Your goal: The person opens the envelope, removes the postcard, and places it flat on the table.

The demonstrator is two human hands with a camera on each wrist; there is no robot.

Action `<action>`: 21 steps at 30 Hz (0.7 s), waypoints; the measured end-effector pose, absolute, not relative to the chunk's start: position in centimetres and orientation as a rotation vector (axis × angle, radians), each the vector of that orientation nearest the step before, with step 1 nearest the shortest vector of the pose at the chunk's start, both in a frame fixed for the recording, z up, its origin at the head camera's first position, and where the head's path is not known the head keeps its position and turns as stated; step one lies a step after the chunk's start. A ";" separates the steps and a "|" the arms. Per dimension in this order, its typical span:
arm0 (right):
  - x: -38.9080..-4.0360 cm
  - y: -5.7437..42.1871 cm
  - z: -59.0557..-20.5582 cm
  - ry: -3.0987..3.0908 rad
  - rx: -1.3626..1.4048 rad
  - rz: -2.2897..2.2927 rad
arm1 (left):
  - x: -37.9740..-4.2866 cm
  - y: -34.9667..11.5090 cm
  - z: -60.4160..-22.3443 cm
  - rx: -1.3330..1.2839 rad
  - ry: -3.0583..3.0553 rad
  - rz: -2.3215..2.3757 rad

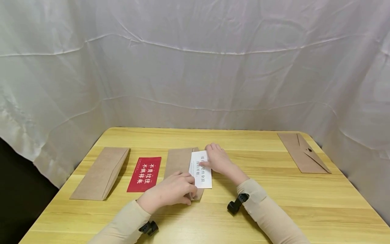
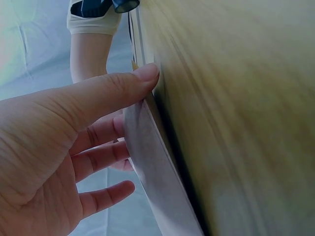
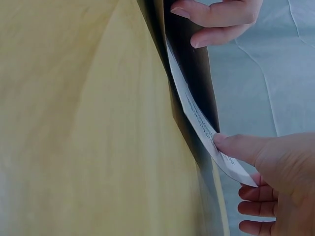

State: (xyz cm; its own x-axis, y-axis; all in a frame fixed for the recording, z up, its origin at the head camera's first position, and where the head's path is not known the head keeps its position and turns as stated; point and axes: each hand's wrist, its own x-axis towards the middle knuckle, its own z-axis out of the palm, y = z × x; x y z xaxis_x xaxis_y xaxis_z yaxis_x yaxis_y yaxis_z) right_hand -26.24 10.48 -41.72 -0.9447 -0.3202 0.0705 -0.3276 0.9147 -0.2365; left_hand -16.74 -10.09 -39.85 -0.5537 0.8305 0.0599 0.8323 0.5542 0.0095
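Now my right hand (image 1: 220,162) is pinching the white card (image 1: 201,174) at two o'clock, my left hand (image 1: 173,188) the envelope (image 1: 178,161) at five.

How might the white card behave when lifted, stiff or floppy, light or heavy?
Probably somewhat floppy: the white card bows in the right hand's pinch in the right wrist view. Likely light, as its edge looks thin.

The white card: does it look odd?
Slightly: in the right wrist view, the white card curves at the mouth of the middle envelope instead of lying flat, likely because the right hand pinches its end. No tear shows.
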 end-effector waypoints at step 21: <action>-26.4 12.9 -41.2 -3.005 0.625 0.334 | -17.0 -10.2 -40.1 -1.443 -2.739 -0.087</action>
State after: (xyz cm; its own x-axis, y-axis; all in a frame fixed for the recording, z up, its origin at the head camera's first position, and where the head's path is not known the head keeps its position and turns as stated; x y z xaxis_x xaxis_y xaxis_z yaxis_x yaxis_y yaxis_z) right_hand -26.43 12.88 -41.22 -0.9166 -0.3880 0.0961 -0.3996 0.8947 -0.1995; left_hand -17.02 -10.18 -40.05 -0.5649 0.8226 0.0655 0.8251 0.5643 0.0292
